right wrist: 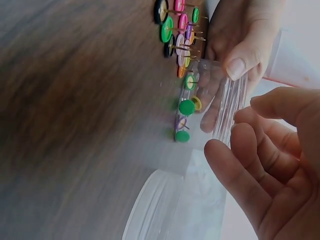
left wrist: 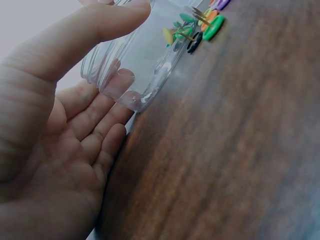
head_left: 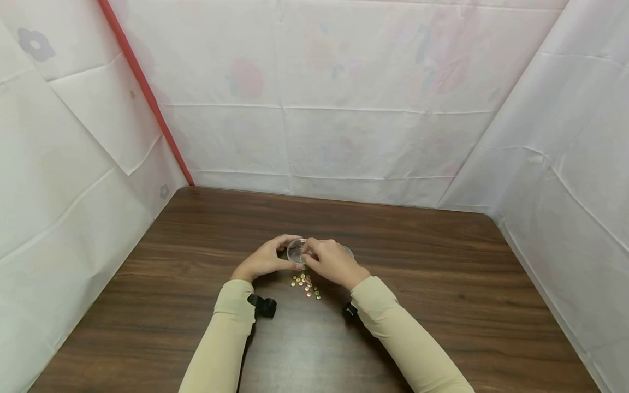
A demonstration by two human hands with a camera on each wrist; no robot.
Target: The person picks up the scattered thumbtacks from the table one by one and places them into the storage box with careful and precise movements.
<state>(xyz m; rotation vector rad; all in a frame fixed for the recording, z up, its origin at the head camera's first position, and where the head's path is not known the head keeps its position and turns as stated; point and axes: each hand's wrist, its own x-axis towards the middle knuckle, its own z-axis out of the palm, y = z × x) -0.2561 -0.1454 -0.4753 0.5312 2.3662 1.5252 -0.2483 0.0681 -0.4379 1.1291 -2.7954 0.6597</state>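
Note:
My left hand (head_left: 265,259) holds a small clear plastic jar (head_left: 294,252) upright on the table, thumb on the near side and fingers around the far side. Green, yellow and purple thumbtacks (right wrist: 186,107) show through the jar's wall near its bottom. Over the jar's mouth hangs my right hand (head_left: 335,263), its fingers loosely bent and its fingertips right at the threaded rim; no tack shows between them. More colourful thumbtacks (head_left: 302,280) lie scattered on the table just in front of the jar, several with points up.
A clear round lid (right wrist: 150,210) lies on the brown wooden table (head_left: 417,305) beside the jar, partly hidden behind my right hand in the head view. Printed white cloth (head_left: 344,142) hangs along the table's back and sides.

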